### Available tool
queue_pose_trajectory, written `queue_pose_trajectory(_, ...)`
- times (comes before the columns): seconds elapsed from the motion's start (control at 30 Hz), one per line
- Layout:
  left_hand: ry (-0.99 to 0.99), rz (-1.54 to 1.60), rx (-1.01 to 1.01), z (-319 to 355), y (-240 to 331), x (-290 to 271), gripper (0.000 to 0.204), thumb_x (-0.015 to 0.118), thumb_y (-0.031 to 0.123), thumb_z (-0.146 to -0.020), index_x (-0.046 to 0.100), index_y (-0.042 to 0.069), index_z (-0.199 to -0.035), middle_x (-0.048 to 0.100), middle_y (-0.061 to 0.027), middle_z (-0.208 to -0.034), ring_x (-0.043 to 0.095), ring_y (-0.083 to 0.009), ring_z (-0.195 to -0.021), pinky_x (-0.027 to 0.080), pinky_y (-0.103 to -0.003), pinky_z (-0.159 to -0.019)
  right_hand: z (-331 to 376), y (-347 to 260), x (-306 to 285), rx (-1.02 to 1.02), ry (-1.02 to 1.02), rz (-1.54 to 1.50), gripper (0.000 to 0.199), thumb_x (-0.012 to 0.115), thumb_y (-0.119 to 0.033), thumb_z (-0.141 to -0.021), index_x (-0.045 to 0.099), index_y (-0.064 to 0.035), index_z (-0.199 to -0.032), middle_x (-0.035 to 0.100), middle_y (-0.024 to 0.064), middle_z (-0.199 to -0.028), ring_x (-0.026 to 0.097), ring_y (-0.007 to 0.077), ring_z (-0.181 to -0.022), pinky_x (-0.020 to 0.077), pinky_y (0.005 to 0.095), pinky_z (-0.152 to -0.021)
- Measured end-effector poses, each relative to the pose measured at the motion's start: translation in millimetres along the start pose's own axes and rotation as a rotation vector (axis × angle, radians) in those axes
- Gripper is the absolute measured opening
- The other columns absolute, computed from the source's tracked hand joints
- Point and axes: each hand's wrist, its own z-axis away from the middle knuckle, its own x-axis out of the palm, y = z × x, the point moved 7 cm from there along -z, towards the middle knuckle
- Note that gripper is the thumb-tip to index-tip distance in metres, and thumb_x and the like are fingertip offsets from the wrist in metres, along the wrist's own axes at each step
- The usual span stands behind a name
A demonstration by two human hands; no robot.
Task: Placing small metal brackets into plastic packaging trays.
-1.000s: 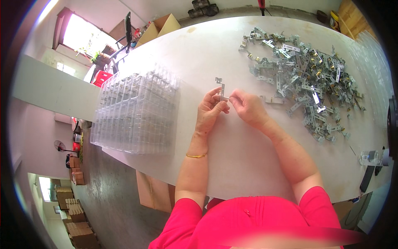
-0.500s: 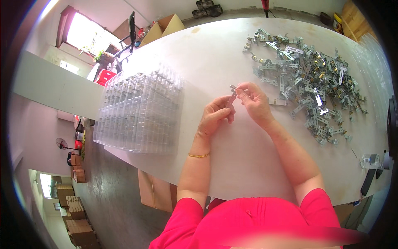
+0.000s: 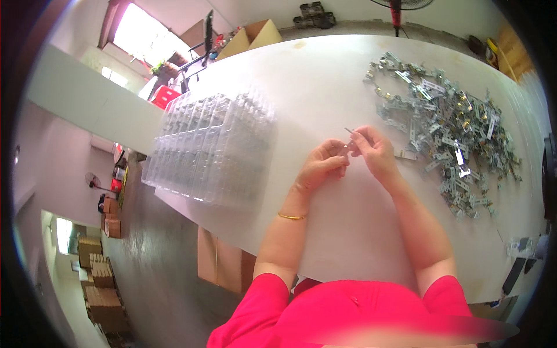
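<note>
Pinching one small metal bracket point(image 3: 348, 130) above the counter point(image 3: 342, 232), the left hand point(image 3: 322, 165) and right hand point(image 3: 374, 153) both have their grip closed on it; its visible end juts forward and leftward, nearer the right hand (fingers hide most of its long axis).

Two hands point(image 3: 322, 165), one held bracket point(image 3: 348, 130), one bracket pile point(image 3: 449, 130), one tray stack point(image 3: 203, 151), one bottle point(image 3: 520, 247).
</note>
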Motion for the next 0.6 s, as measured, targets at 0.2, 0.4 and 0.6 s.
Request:
queue_pose_trajectory(0.2, 0.015, -0.095, 0.061, -4, -3, -1, 0.027, 0.067, 0.008, -0.088, 0.055, 0.002, -0.112, 0.062, -0.0051, -0.097, 0.062, -0.0130, -0.079, 0.053, -0.027, -0.066, -1, 9, -7, -0.018, 0.075, -0.014, 0.014, 0.058, -0.014, -0.099, 0.062, -0.0003, -0.098, 0.065, 0.0043, -0.082, 0.064, 0.0110, -0.068, 0.0559, 0.0259, -0.065)
queue_pose_trajectory(0.4, 0.101, -0.264, 0.229, -4, -3, -5, 0.025, 0.068, 0.008, -0.088, 0.057, 0.001, -0.108, 0.060, -0.0014, -0.092, 0.058, -0.0072, -0.080, 0.050, -0.023, -0.069, 1, 11, -6, -0.070, 0.071, -0.002, 0.015, 0.057, -0.014, -0.100, 0.060, -0.0004, -0.097, 0.063, 0.0037, -0.082, 0.063, 0.0096, -0.070, 0.0576, 0.0257, -0.066)
queue_pose_trajectory(0.6, 0.270, -0.596, 0.378, 3, 7, -3, 0.013, 0.069, 0.008, -0.087, 0.063, 0.001, -0.097, 0.060, -0.0028, -0.088, 0.055, -0.0072, -0.075, 0.048, -0.025, -0.067, 0, 20, -7, -0.069, 0.078, -0.017, 0.014, 0.056, -0.015, -0.100, 0.059, -0.0011, -0.097, 0.062, 0.0033, -0.083, 0.062, 0.0094, -0.070, 0.0591, 0.0272, -0.068)
